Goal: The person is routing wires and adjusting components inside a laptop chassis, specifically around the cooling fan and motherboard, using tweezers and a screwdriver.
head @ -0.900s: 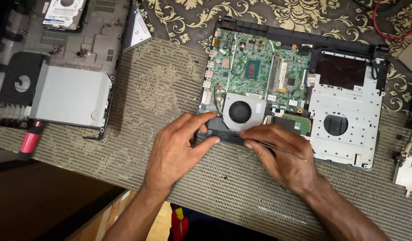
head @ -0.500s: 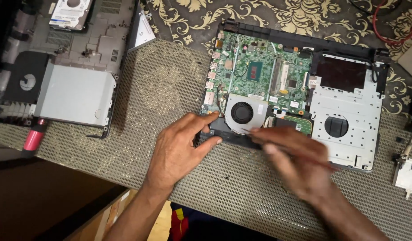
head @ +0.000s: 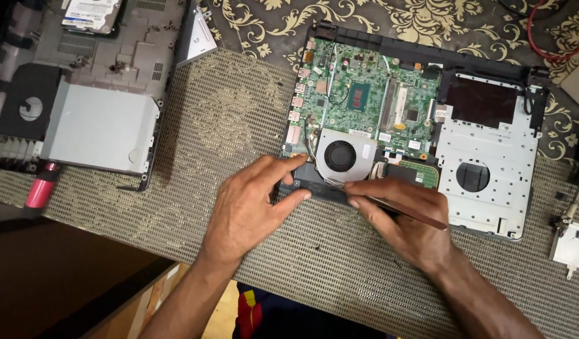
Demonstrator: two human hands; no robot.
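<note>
A woven beige mat (head: 239, 125) covers most of the surface, and a dark cloth with gold ornaments (head: 270, 19) lies under it at the top of the frame.

In the upper left of the frame lies a grey laptop bottom case (head: 107, 69) with a flat silver optical drive (head: 98, 129) in it and a hard disk (head: 92, 12) at the top edge. A pink-handled tool (head: 40, 188) lies just below this case, at the left edge.

In the centre and right of the frame lies the opened laptop chassis (head: 490, 163). The green motherboard (head: 358, 94) sits in its left half, and the silver cooling fan (head: 341, 156) is fixed at the lower edge of the board. A small white part (head: 573, 245) lies apart from the chassis at the right edge.

The left hand (head: 249, 210) rests on the mat in the lower centre. Its thumb and index finger pinch the black front edge of the chassis, just below and left of the fan, so this grip is clenched on the chassis.

The right hand (head: 405, 216) is just beside it, to the right. Its fingers close around a thin dark tool (head: 427, 218), whose tip touches the chassis edge directly under the fan. I cannot tell what kind of tool it is.
</note>
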